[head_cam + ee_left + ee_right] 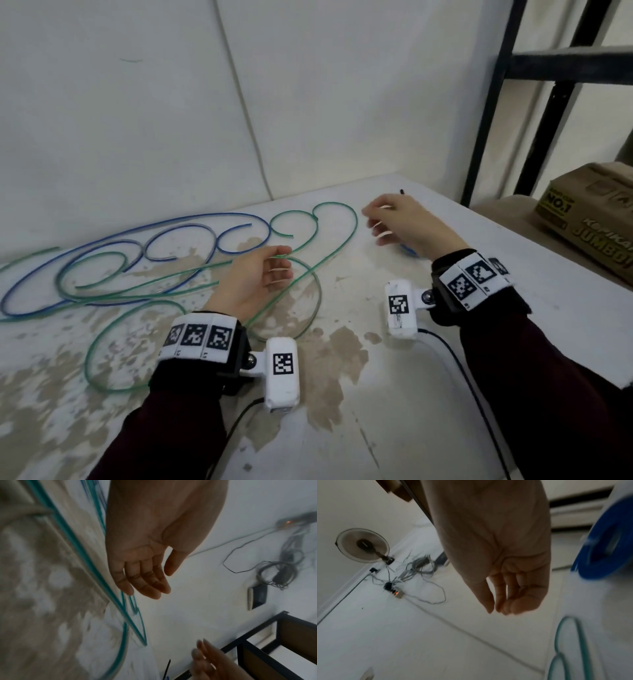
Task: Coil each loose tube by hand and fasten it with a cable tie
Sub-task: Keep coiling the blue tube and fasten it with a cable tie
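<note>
Several loose green tubes [308, 240] and blue tubes [144, 229] sprawl in overlapping loops over the left and middle of the worn white table [376, 394]. My left hand [274, 270] hovers open over a green tube [96, 566], fingers straight [149, 582], holding nothing; whether it touches the tube I cannot tell. My right hand [380, 222] is further right, its fingers loosely curled [505, 599] and empty. Beneath its wrist lies a coiled blue tube [409, 250], large in the right wrist view [604, 540]. A black cable tie [401, 190] pokes out behind the right hand.
The table backs onto a white wall [171, 102]. A black metal rack [493, 102] and a cardboard box [589, 219] stand beyond the table's right edge. Black leads [455, 359] trail from the wrist cameras across the near part of the table.
</note>
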`<move>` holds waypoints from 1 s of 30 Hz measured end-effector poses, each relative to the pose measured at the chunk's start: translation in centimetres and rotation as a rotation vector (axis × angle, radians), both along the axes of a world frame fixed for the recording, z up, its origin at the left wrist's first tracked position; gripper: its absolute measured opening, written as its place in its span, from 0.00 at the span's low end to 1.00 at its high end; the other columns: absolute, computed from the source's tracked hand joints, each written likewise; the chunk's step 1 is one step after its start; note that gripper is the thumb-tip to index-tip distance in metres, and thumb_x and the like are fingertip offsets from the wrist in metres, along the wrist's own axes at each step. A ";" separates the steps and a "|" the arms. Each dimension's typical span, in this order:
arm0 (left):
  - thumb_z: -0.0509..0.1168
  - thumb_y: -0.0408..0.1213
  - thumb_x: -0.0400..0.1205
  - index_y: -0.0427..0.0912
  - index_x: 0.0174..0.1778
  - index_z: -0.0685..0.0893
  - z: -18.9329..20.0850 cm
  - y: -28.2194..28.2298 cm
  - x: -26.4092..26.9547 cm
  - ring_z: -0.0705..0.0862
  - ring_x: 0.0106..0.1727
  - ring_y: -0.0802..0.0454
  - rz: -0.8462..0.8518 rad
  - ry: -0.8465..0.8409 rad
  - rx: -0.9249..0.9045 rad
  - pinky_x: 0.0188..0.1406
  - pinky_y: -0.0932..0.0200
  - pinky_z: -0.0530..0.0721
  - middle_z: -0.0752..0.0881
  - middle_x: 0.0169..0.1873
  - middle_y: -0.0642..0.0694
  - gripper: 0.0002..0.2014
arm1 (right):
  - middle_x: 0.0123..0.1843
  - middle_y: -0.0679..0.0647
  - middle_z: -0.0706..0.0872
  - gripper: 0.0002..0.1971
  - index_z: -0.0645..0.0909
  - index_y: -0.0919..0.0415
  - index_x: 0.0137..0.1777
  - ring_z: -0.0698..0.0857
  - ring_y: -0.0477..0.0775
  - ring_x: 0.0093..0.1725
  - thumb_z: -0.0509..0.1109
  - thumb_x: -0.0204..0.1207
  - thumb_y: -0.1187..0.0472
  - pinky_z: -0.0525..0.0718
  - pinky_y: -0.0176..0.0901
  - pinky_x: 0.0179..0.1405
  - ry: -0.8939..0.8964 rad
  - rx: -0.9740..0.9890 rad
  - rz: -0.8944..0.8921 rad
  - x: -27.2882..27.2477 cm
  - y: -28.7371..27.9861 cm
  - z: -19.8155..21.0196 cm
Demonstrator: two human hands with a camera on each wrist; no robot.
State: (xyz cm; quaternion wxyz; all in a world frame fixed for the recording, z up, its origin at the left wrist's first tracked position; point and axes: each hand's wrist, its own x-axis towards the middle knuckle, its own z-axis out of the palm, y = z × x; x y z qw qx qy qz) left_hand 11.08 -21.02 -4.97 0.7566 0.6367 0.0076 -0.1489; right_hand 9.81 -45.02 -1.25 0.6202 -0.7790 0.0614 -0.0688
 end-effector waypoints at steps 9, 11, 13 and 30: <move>0.56 0.38 0.86 0.43 0.40 0.84 5.5 5.9 -0.3 0.82 0.27 0.52 0.107 -0.405 0.471 0.36 0.59 0.74 0.83 0.27 0.48 0.14 | 0.49 0.58 0.83 0.12 0.84 0.64 0.59 0.82 0.51 0.46 0.65 0.78 0.70 0.87 0.42 0.46 0.173 -0.549 0.507 9.0 14.0 -0.2; 0.56 0.37 0.86 0.43 0.39 0.84 6.2 7.6 -0.4 0.81 0.23 0.57 0.144 -0.455 0.537 0.32 0.64 0.75 0.83 0.27 0.46 0.14 | 0.50 0.58 0.87 0.13 0.85 0.61 0.59 0.86 0.55 0.49 0.68 0.75 0.68 0.87 0.50 0.56 0.216 -0.719 0.528 10.5 15.7 -0.5; 0.57 0.37 0.86 0.41 0.40 0.84 6.7 8.8 -0.6 0.81 0.23 0.57 0.155 -0.499 0.608 0.27 0.69 0.75 0.83 0.27 0.46 0.13 | 0.50 0.56 0.90 0.15 0.87 0.60 0.57 0.89 0.56 0.50 0.72 0.70 0.63 0.88 0.52 0.54 0.214 -0.844 0.501 12.0 16.4 -0.9; 0.67 0.30 0.79 0.35 0.55 0.80 9.5 11.6 -1.3 0.86 0.31 0.51 0.396 -0.489 0.424 0.40 0.53 0.86 0.88 0.33 0.42 0.09 | 0.34 0.56 0.89 0.02 0.88 0.64 0.42 0.82 0.44 0.31 0.76 0.71 0.66 0.80 0.35 0.36 -0.396 -0.528 0.567 0.7 20.7 7.4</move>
